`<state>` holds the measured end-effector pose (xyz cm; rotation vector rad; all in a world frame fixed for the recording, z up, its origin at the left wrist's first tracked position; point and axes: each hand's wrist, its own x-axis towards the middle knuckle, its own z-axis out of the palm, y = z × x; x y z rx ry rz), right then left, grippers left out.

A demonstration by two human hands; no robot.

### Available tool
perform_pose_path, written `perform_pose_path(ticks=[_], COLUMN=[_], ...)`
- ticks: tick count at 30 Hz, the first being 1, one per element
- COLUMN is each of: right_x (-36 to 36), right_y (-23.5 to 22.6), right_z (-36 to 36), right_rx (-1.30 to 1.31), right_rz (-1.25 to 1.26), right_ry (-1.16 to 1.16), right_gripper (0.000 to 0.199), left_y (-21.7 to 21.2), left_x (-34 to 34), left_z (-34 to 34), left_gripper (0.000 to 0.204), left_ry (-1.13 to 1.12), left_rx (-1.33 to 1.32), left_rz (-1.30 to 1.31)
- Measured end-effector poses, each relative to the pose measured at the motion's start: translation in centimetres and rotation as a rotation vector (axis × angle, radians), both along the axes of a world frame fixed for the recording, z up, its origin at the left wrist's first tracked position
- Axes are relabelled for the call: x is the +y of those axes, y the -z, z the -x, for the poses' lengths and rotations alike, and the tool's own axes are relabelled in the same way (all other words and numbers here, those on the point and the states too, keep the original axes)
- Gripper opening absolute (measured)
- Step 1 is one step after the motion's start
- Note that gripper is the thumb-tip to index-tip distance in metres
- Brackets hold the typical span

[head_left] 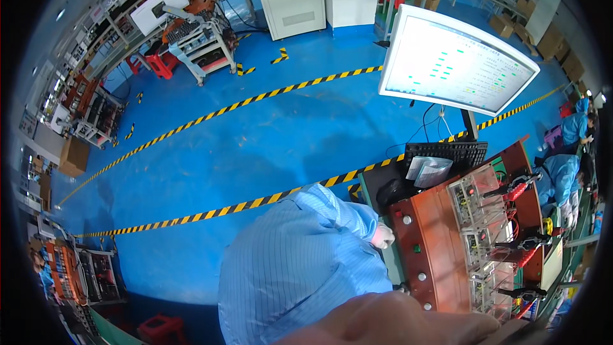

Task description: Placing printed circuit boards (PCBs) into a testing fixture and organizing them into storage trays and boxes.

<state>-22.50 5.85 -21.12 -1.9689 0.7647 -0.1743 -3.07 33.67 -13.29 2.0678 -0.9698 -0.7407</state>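
My left hand [383, 236], in a pale glove below a blue striped sleeve, rests at the bench edge beside a reddish-brown test box [431, 249]. Its fingers look curled, and whatever they hold, if anything, is hidden. Round silver buttons and a green button [417, 249] line the box's near panel. On top sit clear plastic fixtures [476, 239] with black toggle clamps [523, 243]. Large at the lower edge, close to the lens, is a bare hand [396, 322], seemingly my right. Most of its fingers are cut off or out of sight. My blue smock [294, 268] fills the lower middle.
Beyond the box stand a white monitor [456, 61], a black keyboard [447, 152], a dark mouse [388, 191] and a clear plastic packet [429, 171]. Co-workers in blue [562, 179] sit at far right. Yellow-black tape [255, 201] crosses the blue floor; a red stool [161, 329] is lower left.
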Motion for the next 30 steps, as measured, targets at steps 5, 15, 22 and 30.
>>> perform_pose_path(ticks=[5,15,22,30], right_x=[0.1,-0.2,3.9,5.4], right_y=[0.1,0.5,-7.9,-9.2], right_z=[-0.1,1.0,-1.3,-1.4], right_rx=[-0.001,-0.006,0.01,0.028], right_rz=[-0.001,-0.024,0.037,-0.033], right_ry=[0.005,0.034,0.033,0.165], right_gripper=[0.029,0.028,0.028,0.025], left_y=[-0.2,-0.6,-1.2,-2.8], left_x=[0.2,-0.3,0.7,0.4], left_z=[0.0,0.2,0.2,-0.1], left_gripper=[0.02,0.022,0.025,0.023], left_ry=[-0.009,0.026,0.015,-0.006], left_rx=[-0.005,-0.001,-0.027,0.017], left_rz=[0.012,0.0,-0.063,-0.123])
